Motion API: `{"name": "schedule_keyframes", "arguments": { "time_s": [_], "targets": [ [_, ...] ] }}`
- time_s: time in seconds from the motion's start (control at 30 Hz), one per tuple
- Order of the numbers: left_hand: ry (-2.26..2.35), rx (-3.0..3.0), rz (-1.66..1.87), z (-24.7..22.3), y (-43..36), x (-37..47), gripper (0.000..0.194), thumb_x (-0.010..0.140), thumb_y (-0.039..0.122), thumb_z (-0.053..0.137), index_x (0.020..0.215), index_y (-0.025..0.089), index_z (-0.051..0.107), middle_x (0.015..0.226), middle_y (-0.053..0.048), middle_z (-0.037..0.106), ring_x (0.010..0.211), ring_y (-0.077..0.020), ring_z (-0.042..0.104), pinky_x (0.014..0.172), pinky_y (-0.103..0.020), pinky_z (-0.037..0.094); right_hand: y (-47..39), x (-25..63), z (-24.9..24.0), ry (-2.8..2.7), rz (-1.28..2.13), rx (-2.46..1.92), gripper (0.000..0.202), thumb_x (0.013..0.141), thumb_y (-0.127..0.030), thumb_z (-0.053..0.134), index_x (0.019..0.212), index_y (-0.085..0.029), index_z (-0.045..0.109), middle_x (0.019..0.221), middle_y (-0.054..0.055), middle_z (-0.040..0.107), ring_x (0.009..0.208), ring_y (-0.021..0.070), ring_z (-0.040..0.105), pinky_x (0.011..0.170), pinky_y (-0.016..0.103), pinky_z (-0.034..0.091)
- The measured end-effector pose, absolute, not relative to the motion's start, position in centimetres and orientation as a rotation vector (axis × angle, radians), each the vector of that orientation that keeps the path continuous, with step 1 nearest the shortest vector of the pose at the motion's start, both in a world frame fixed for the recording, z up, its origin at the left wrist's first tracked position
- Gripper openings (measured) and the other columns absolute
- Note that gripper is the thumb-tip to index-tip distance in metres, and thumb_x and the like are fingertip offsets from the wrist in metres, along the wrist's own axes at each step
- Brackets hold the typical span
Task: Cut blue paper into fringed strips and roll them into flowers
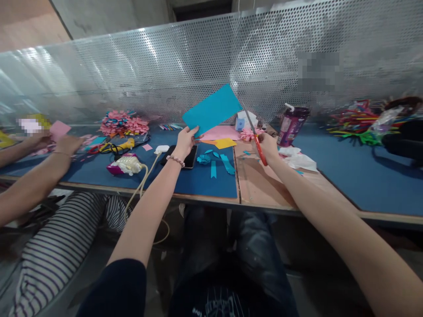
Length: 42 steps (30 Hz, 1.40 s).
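Observation:
My left hand [187, 140] pinches the lower left edge of a blue sheet of paper [213, 110], held up tilted above the table. In my right hand [267, 145] is a pair of scissors [260, 150] with orange handles, its blades pointing up toward the sheet's right corner. Whether the blades touch the paper I cannot tell. Below my hands lie a blue paper flower [204, 159], small blue leaf-shaped pieces and cut blue strips [227, 164]. A yellow paper piece [225, 143] rests on a pink sheet [220, 132]. Beside my left wrist sits a dark phone [190, 157].
At left, a co-worker's hands [68, 145] hold pink paper. Pink paper flowers [124, 123], a cabled power strip [127, 164] and a white charger [161, 149] occupy the left side. A purple cup [291, 125], tissues [299, 159] and colourful pipe cleaners [357, 119] stand rightward. A perforated metal screen [198, 57] backs the table.

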<state>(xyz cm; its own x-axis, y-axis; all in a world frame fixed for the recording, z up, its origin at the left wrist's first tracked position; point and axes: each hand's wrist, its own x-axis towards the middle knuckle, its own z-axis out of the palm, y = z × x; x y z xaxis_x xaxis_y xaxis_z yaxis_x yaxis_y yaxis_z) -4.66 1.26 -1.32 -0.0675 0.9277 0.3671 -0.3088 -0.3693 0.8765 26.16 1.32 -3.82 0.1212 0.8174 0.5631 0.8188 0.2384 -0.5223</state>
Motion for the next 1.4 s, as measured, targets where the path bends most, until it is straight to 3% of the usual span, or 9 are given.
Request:
{"name": "schedule_keyframes", "arguments": {
  "time_s": [0.63, 0.97, 1.4],
  "targets": [
    [0.793, 1.262, 1.61, -1.7, 0.8, -4.4, 0.029, 0.075, 0.032, 0.071, 0.092, 0.018, 0.052, 0.084, -0.003, 0.066, 0.065, -0.0155, 0.068, 0.044, -0.019, 0.044, 0.2, 25.7, -3.4, -1.717, -0.021, -1.559, 0.025, 0.077, -0.032, 0.055, 0.088, -0.012, 0.066, 0.087, 0.016, 0.07, 0.082, 0.0289, 0.063, 0.071, 0.033, 0.044],
    [0.703, 1.353, 1.565, -1.2, -0.5, -3.7, 0.031, 0.07, 0.025, 0.076, 0.096, 0.014, 0.063, 0.099, -0.011, 0.071, 0.083, -0.0221, 0.071, 0.057, -0.026, 0.055, -0.6, 24.9, -2.8, -1.818, 0.043, -1.487, 0.023, 0.072, -0.026, 0.054, 0.085, -0.012, 0.067, 0.082, 0.012, 0.07, 0.074, 0.0242, 0.061, 0.066, 0.03, 0.042],
    [0.724, 1.363, 1.484, -1.5, -0.6, -3.2, 0.029, 0.073, 0.023, 0.074, 0.098, 0.012, 0.066, 0.101, -0.012, 0.071, 0.085, -0.0217, 0.07, 0.066, -0.03, 0.058, -1.1, 24.7, -2.4, -1.833, 0.054, -1.467, 0.025, 0.069, -0.029, 0.054, 0.082, -0.011, 0.065, 0.078, 0.011, 0.068, 0.07, 0.023, 0.058, 0.064, 0.029, 0.038]
  ]
}}
